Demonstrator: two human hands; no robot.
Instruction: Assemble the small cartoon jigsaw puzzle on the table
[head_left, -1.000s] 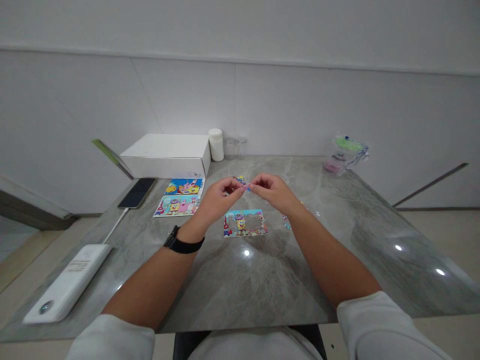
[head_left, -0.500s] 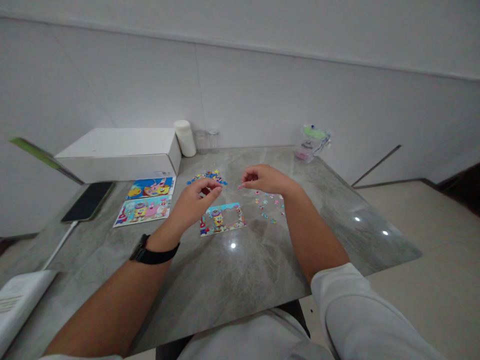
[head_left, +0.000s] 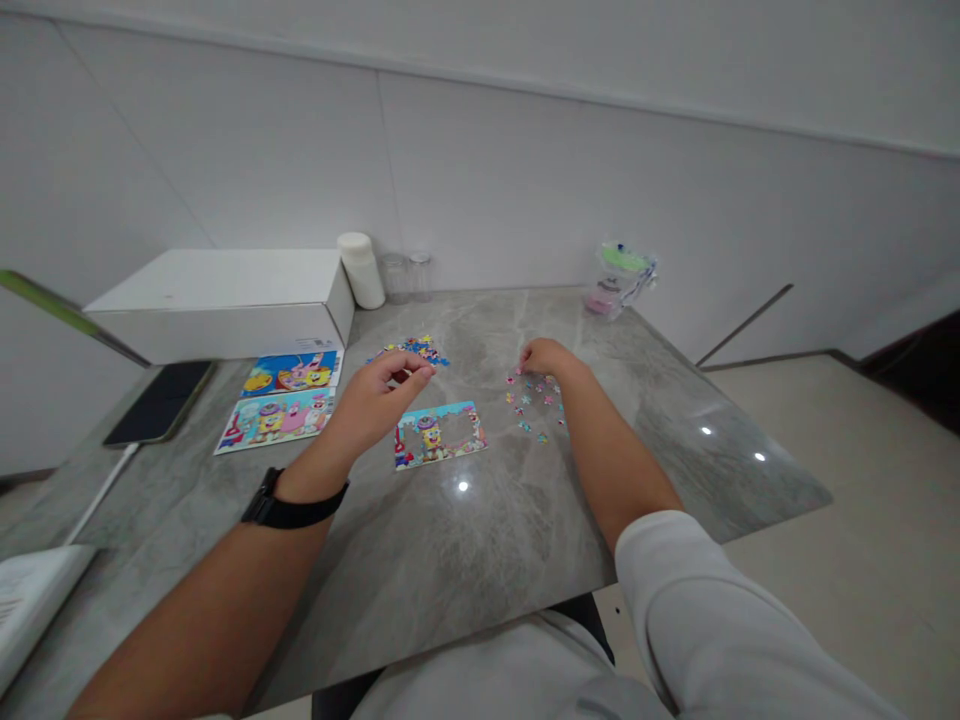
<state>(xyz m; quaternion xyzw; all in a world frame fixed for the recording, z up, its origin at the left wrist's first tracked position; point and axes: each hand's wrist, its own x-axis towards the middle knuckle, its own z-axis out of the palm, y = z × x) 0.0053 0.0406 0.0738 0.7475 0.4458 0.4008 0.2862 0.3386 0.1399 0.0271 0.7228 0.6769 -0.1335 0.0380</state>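
Pieces (head_left: 526,399) of a jigsaw lie scattered on the table (head_left: 480,545), to the right of the partly filled puzzle (head_left: 431,440); a denser heap (head_left: 421,349) lies farther off, to the left. My right hand (head_left: 549,357) points downward, fingertips bunched at the far left edge of the scatter; whether they pinch a piece, I cannot tell. My left hand (head_left: 379,402) hangs near the puzzle's far left corner, fingers curled, thumb close to forefinger; I cannot tell whether anything lies between them. Each piece should prove light, thin and fairly stiff, best held by opposite edges; its narrow tabs would probably crease under a hard squeeze.
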